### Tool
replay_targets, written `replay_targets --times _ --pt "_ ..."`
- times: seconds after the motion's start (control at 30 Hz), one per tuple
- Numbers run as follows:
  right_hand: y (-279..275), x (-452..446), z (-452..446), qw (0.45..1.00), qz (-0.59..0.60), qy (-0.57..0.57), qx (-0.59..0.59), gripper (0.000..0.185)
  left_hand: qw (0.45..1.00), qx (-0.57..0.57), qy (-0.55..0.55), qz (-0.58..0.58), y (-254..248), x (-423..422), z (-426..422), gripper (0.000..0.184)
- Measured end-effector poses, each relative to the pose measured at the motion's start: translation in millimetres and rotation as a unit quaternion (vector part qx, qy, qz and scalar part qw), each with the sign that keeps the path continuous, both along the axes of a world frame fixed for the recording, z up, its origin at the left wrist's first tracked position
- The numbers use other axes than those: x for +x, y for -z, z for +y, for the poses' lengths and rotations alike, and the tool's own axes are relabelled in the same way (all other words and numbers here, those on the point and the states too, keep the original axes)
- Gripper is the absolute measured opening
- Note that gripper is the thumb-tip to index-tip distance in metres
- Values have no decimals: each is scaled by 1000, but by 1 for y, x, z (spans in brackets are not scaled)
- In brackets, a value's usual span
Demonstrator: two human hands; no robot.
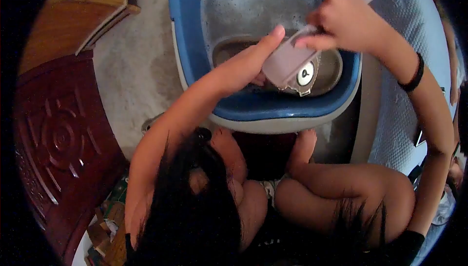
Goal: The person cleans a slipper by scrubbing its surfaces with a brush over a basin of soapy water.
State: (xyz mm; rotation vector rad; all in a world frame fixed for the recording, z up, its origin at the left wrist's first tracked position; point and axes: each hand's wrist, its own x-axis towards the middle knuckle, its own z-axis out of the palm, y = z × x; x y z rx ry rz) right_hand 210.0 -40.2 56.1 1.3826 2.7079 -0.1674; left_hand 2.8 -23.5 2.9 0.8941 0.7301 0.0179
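Observation:
A pale pinkish scoop (287,63) with a long handle is tilted over a blue tub (222,108) of soapy water. My right hand (341,24) is closed around the scoop's handle, whose holed end sticks out past my wrist side. My left hand (261,59) is at the scoop's left edge, its thumb raised and its other fingers mostly hidden behind the scoop. Below the scoop, a round metallic part (305,73) with a dark centre shows inside the tub, above a brownish oval area. Whether my left hand grips the scoop is unclear.
Carved dark red wood furniture (61,139) stands at the left, below a lighter wooden piece (87,7). A light blue quilted bed surface (399,71) runs along the right. My bare feet and legs are just below the tub. Part of another person shows at the far right edge.

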Motion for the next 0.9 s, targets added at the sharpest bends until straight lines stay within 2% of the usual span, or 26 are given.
replay_targets --times 0.03,0.07,0.1,0.2,0.3,0.37,0.4,0.43,0.53,0.63,0.77,0.9 --pt "1 -2 -4 1000 -6 7 -14 56 1000 -9 -11 6 -2 1 -1 69" --pt "3 -7 -13 999 31 -18 -13 56 998 2 55 -17 24 -2 5 70" --pt "4 -13 -22 997 67 -45 -13 57 998 -5 58 -20 24 -2 4 71" --pt "-3 -20 -22 997 39 -39 -48 57 998 -9 58 -27 15 -4 6 71" --pt "-1 -7 -11 999 17 6 -30 56 999 31 33 -29 1 -3 4 71" --pt "5 3 -6 999 23 46 -15 55 998 36 39 -27 9 -4 4 71" --pt "4 1 -8 997 3 60 -41 54 997 52 38 -30 8 -3 2 70" --pt "2 -1 -12 998 0 49 -47 54 996 68 37 -33 7 -2 1 70" --pt "-3 -6 -24 999 2 9 -52 52 998 7 54 -8 5 -1 0 69" --pt "-6 -11 -26 998 22 -53 -24 51 994 39 106 -7 11 -5 10 68" --pt "-6 4 -7 999 -13 -27 13 51 999 19 35 -25 22 -1 3 68" --pt "3 12 -4 999 10 -35 -8 53 998 7 60 -33 29 -3 5 67"
